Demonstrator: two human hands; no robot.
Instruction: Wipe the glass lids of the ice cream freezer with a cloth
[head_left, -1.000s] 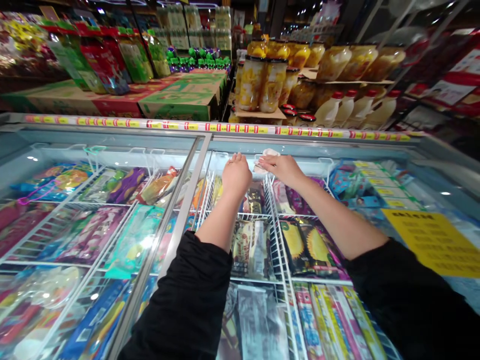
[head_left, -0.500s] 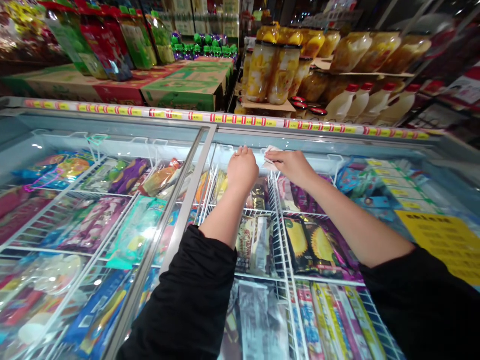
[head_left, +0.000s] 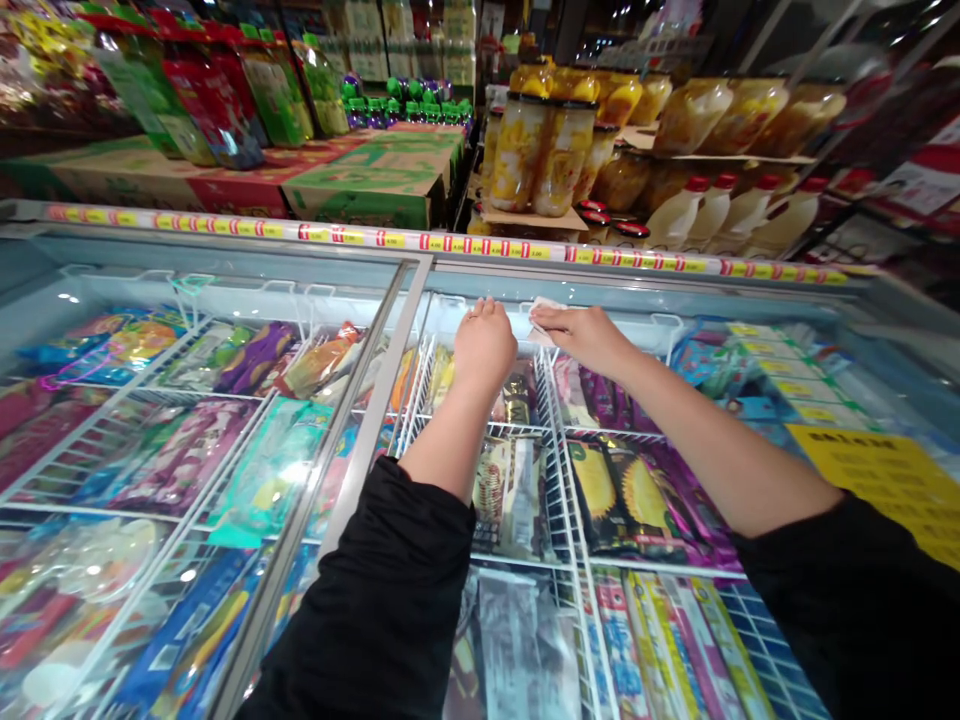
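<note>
Right grip (head_left: 589,335), fingers closed on white tissue (head_left: 546,312), barely shifted over half a second, keeping work just right of the left grip (head_left: 486,342), whose closure cannot be told.

"4.00" on price tags (head_left: 436,243), freezer rail (head_left: 289,230), yellow sign (head_left: 879,488) lettering blurred

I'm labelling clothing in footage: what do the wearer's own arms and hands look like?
The left hand and right hand are ungloved, with no watch visible. The left sleeve and right sleeve are plain black and stop well short of the hands; the left one bunches in folds.
</note>
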